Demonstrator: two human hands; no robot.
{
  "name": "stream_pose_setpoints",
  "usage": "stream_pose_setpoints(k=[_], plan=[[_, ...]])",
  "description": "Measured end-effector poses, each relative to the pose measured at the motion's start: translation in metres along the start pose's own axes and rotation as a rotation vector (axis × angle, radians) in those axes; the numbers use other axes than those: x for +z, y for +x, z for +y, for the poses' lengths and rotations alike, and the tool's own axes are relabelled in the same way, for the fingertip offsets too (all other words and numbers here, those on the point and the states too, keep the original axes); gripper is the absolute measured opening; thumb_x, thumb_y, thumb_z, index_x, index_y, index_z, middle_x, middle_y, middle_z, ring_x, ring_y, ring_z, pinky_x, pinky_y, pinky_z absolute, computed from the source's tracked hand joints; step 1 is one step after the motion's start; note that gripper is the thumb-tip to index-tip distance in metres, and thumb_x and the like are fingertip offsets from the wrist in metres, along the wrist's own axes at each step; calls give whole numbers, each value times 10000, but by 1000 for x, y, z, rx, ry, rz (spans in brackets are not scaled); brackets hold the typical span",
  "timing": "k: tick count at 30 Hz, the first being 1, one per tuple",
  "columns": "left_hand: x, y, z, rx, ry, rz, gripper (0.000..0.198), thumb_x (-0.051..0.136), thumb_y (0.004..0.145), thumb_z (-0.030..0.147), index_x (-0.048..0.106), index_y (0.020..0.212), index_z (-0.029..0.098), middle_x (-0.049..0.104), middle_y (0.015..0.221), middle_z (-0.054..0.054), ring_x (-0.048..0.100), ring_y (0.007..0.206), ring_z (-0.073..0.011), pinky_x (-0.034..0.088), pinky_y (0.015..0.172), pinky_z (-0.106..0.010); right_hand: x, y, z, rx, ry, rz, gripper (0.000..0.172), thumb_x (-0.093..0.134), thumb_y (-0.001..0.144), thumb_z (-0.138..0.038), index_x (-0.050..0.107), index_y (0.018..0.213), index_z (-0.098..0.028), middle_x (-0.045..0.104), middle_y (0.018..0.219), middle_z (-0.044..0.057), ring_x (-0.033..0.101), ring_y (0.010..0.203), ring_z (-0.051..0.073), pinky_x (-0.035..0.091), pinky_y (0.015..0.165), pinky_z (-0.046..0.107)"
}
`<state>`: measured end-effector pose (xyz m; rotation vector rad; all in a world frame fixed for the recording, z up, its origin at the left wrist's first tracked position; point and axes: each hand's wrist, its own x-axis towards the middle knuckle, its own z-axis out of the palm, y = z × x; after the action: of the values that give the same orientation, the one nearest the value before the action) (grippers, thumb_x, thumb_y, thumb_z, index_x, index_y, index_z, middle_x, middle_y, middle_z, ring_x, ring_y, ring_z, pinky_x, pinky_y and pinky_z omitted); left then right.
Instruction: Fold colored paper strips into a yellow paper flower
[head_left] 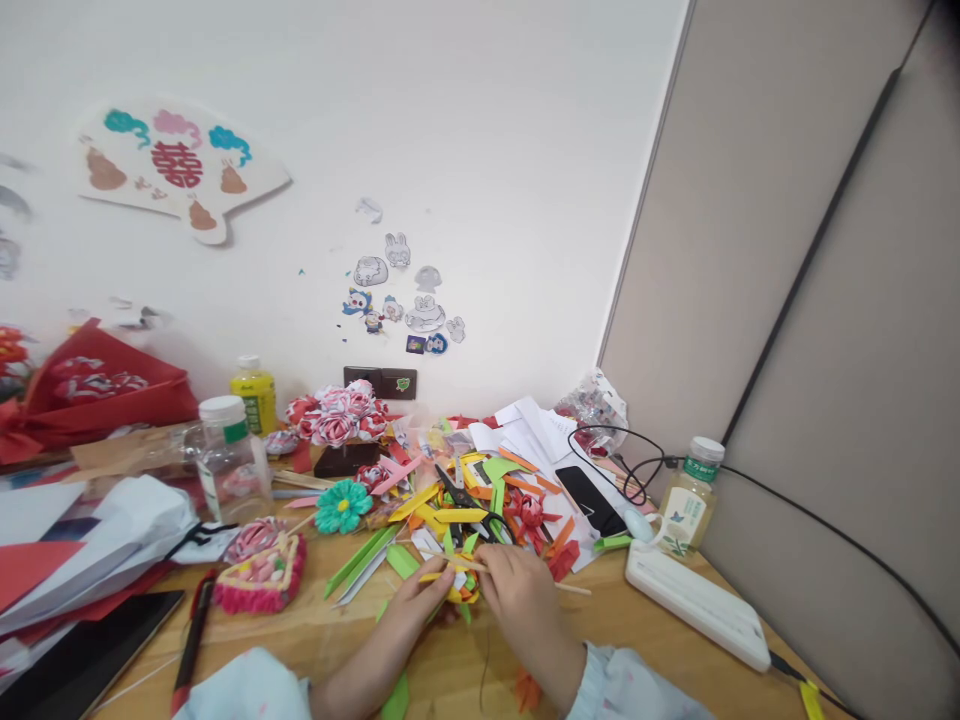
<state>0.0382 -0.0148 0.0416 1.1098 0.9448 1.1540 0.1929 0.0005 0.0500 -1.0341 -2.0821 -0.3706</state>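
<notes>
My left hand (421, 603) and my right hand (525, 598) meet low in the middle of the head view. Between them is a small folded-paper piece (465, 588) in yellow, orange and green, partly covered by my fingers. My left hand pinches its left side. A thin pale wooden stick (454, 561) runs across its top into the closed fingers of my right hand. Another stick end (574, 590) shows to the right of that hand. Just behind lie black-handled scissors (461, 492) among yellow, orange and green paper strips (420, 500).
A teal flower (343, 507) and a pink-edged triangular dish (262, 582) lie left. Farther left are a clear bottle (229, 460) and a dark tablet (97, 650). On the right are a phone (590, 500), a white power strip (697, 605) and a drink bottle (688, 505).
</notes>
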Motion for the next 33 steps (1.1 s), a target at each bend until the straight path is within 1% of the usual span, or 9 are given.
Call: stream_pose_setpoints(k=[2, 6, 10, 13, 18, 22, 25, 28, 33], plan=[[0, 0, 0, 1, 5, 13, 368, 655, 667, 538, 599, 747, 184, 577, 753, -6, 517, 702, -172, 434, 658, -292, 1, 0, 1, -22, -37, 5, 177, 440, 862, -89, 571, 796, -190, 623, 644, 10, 583, 586, 168, 377, 530, 256], [-2, 1, -3, -14, 19, 37, 374, 659, 666, 526, 621, 814, 184, 616, 842, -26, 532, 708, -175, 439, 681, -301, 3, -2, 1, -61, -98, 16, 171, 460, 835, -61, 578, 809, -181, 618, 632, 17, 584, 582, 182, 379, 522, 267], [-2, 2, -5, -27, -26, 55, 398, 690, 630, 517, 633, 820, 173, 630, 826, -37, 535, 707, -183, 439, 657, -300, 3, -2, 0, -88, -105, 26, 165, 466, 811, -59, 587, 812, -172, 625, 643, 33, 579, 574, 199, 378, 514, 283], [1, -1, -1, -43, -63, 57, 354, 703, 632, 474, 642, 802, 170, 637, 804, -35, 534, 697, -176, 439, 650, -292, 0, -2, -1, -89, -65, 0, 172, 466, 800, -66, 593, 854, -169, 640, 682, 44, 587, 602, 208, 387, 530, 292], [5, -7, 10, -21, -128, 61, 258, 694, 651, 422, 638, 740, 187, 640, 793, -17, 540, 711, -170, 448, 690, -292, -6, -1, -1, -32, 62, -21, 264, 435, 799, -79, 574, 1003, -172, 666, 785, 53, 596, 656, 199, 403, 573, 294], [4, -6, 8, -26, -145, 65, 251, 707, 627, 417, 617, 669, 187, 613, 682, 4, 532, 679, -170, 438, 667, -290, -8, -2, 1, -33, 141, -41, 300, 434, 789, -88, 582, 1030, -189, 676, 808, 46, 602, 691, 198, 416, 614, 297], [3, -4, 6, -33, -155, 34, 265, 714, 615, 418, 625, 700, 183, 608, 679, 4, 518, 660, -165, 425, 650, -290, -7, -3, 1, -23, 176, -53, 329, 442, 777, -89, 589, 1051, -199, 682, 816, 42, 603, 695, 196, 421, 626, 298], [4, -3, 6, -34, -161, 29, 254, 699, 637, 414, 628, 699, 178, 612, 711, -7, 506, 662, -159, 415, 648, -285, -7, -4, 1, -29, 169, -48, 364, 433, 775, -84, 579, 1090, -189, 683, 819, 53, 600, 687, 198, 420, 619, 300], [4, -2, 6, -35, -184, 1, 225, 689, 656, 366, 645, 785, 187, 615, 769, -15, 477, 640, -144, 393, 611, -263, -7, -4, 3, -65, 163, -59, 411, 425, 770, -82, 561, 1143, -187, 677, 802, 55, 597, 677, 204, 422, 602, 305]])
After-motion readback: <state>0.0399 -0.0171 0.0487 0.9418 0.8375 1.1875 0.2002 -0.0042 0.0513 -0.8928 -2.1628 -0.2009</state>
